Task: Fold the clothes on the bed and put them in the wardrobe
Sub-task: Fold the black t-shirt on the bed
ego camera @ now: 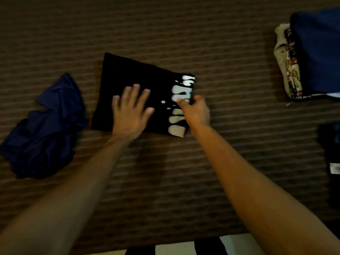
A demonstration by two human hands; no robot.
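While my left hand (131, 109) lies flat with fingers spread and straight on the black shirt (136, 96), it presses the cloth down onto the bed (184, 34). Nothing gripped there, just palm and fingers on the fabric. My right hand (196, 111) is at the shirt's right edge, thumb on top of the white print, fingers curled under the edge, so it pinches the fabric there. Shirt looks folded into a rough rectangle, lying mid-bed on the brown striped cover, tilted a bit.

Left of it, near but apart, a crumpled dark blue garment (46, 129), unfolded. Far right at the top, a stack: a dark blue folded piece (316, 52) over a beige patterned cloth (287, 67) that sticks out on the left side. Lower right edge, a dark item (331, 144), too dim to tell what. Bottom edge shows a black and white striped strip (184, 249) below the bed. Both forearms bare, reaching across the cover, nothing between them and the shirt.
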